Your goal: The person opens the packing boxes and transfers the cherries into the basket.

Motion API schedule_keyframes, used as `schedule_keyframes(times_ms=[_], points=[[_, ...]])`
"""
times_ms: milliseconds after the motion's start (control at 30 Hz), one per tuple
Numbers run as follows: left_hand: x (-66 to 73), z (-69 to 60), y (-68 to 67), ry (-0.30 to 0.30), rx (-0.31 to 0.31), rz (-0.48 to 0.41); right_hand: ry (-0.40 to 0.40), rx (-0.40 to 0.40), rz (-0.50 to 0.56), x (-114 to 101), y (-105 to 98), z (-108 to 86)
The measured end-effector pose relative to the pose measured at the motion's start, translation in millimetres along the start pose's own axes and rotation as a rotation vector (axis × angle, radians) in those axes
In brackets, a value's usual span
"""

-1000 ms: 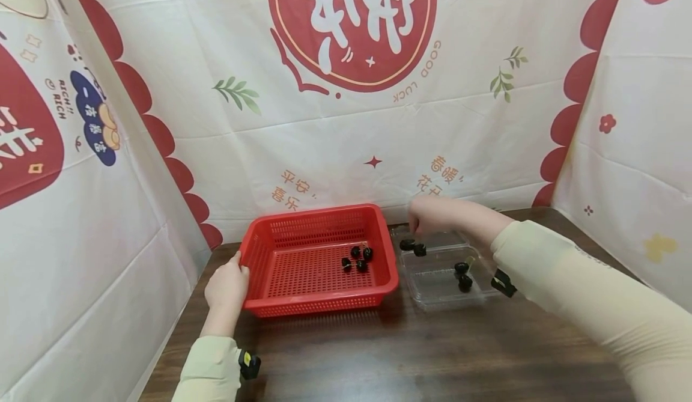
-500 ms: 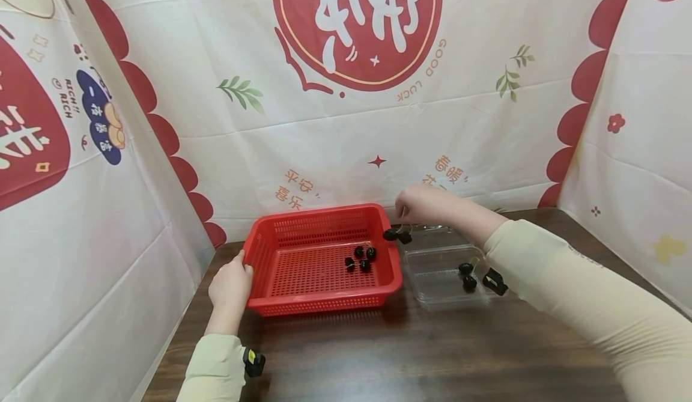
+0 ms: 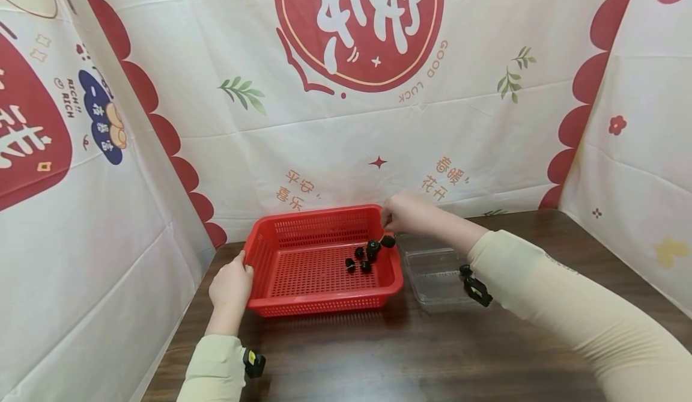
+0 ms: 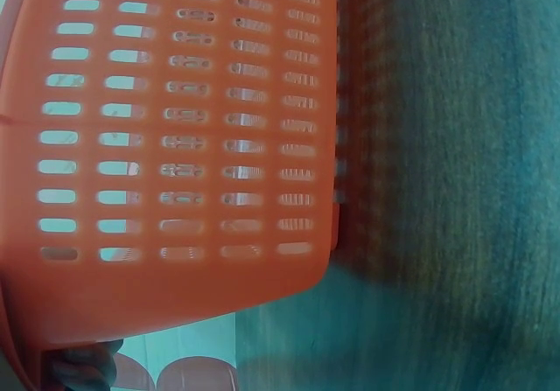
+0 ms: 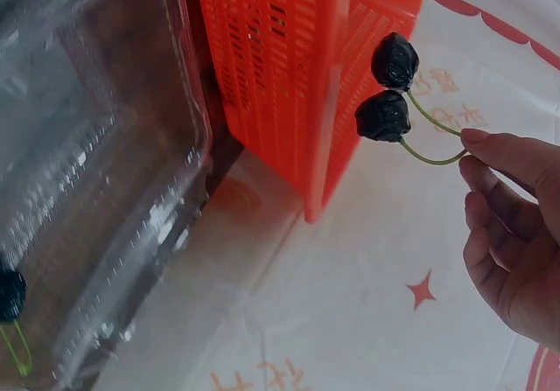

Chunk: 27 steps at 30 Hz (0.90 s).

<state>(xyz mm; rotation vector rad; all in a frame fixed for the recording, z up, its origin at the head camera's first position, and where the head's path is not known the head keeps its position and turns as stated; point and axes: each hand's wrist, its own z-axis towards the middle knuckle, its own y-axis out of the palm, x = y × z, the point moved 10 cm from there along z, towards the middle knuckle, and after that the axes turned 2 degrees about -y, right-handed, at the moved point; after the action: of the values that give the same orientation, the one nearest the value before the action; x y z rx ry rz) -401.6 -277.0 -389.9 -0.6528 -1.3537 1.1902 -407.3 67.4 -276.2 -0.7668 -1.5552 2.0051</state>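
Note:
My right hand point(image 3: 408, 211) pinches the thin green stems of a pair of dark, glossy cherries point(image 5: 383, 116) between thumb and fingertip. They hang over the right end of a red perforated plastic basket point(image 3: 324, 301). Several more dark cherries point(image 3: 365, 266) lie on the basket floor toward its right side. My left hand point(image 3: 231, 288) grips the basket's left rim; in the left wrist view only its fingertips point(image 4: 85, 367) show beside the rim. Right of the basket stands a clear plastic container point(image 3: 432, 294) with a dark cherry point(image 3: 465, 270) in it, partly hidden by my right forearm.
A dark wooden table point(image 3: 335, 354) bears both containers. White printed cloth point(image 3: 346, 137) stands close behind the basket and along both sides. The container's clear lid point(image 3: 416, 243) leans back toward the cloth.
My right hand has moved left from over the clear container to over the basket's right end, carrying the cherry pair by its stems. My left hand keeps its grip on the rim.

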Motion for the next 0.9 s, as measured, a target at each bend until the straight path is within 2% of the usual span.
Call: schedule_keyframes(times_ms=[167, 333, 500, 900], points=[[-0.2, -0.6, 0.1, -0.011, 0.000, -0.010, -0.016, -0.016, 0.071, -3, 15, 2.8], [0.5, -0.6, -0.5, -0.004, 0.008, -0.008, 0.057, -0.042, 0.150, 6, 34, 5.6], [0.4, -0.9, -1.6, -0.003, 0.005, -0.013, 0.083, -0.034, 0.147, 8, 46, 7.8], [1.0, -1.9, -2.3, -0.001, 0.002, -0.013, 0.077, -0.021, 0.172, 12, 74, 12.2]])
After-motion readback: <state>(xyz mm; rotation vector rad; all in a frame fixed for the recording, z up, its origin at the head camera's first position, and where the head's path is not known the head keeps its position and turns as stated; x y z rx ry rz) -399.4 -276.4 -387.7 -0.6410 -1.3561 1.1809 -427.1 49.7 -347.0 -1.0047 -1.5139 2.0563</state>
